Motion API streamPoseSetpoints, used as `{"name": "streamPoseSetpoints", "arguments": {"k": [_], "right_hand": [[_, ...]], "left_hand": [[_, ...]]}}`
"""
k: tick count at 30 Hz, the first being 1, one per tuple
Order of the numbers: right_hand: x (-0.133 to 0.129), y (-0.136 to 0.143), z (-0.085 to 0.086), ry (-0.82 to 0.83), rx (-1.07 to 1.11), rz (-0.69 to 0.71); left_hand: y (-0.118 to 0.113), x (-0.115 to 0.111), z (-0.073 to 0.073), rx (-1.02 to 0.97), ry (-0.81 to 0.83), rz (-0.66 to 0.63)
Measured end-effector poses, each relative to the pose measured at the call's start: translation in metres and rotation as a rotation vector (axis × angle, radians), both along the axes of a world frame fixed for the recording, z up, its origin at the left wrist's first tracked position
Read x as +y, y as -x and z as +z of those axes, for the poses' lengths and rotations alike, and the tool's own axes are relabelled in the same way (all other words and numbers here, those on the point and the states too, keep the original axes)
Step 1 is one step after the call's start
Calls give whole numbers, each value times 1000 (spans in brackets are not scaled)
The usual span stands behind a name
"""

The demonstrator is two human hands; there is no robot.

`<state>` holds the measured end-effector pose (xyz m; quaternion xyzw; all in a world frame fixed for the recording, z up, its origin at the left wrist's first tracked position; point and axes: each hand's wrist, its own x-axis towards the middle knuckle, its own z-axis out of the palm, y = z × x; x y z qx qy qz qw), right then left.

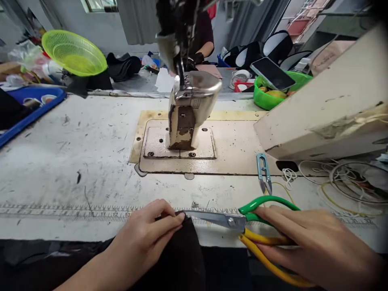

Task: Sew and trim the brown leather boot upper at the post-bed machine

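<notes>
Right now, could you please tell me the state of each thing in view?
Scissors: in the right hand, handles spread.
Black cloth: pinched by the left hand.
Thread snips: lying down, blades apart.
Phone: screen dark, on the green basket.
Yellow-green colander: tilted.
Blue tray: holding things.
Sewing machine: can't tell whether running.

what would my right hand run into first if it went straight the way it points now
The right hand leads with scissors, whose tips would likely first meet the black fabric pinched in the left hand; they may touch already, depth is unclear.
</notes>
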<state>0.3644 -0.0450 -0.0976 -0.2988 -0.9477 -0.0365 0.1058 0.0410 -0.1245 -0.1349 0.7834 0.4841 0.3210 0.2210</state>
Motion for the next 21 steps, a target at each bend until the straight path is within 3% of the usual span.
{"name": "streamPoseSetpoints", "arguments": {"k": [3, 8, 14, 21], "right_hand": [[13, -6, 2, 36, -133, 35], [34, 8, 5, 168, -242, 108], [51, 24, 9, 290, -256, 185], [60, 26, 12, 174, -227, 375]], "left_hand": [[-1, 2, 2, -58, 83, 39], [-1, 4, 6, -70, 216, 58], [-1, 3, 8, -40, 230, 26], [-2, 5, 10, -56, 231, 17]]}}
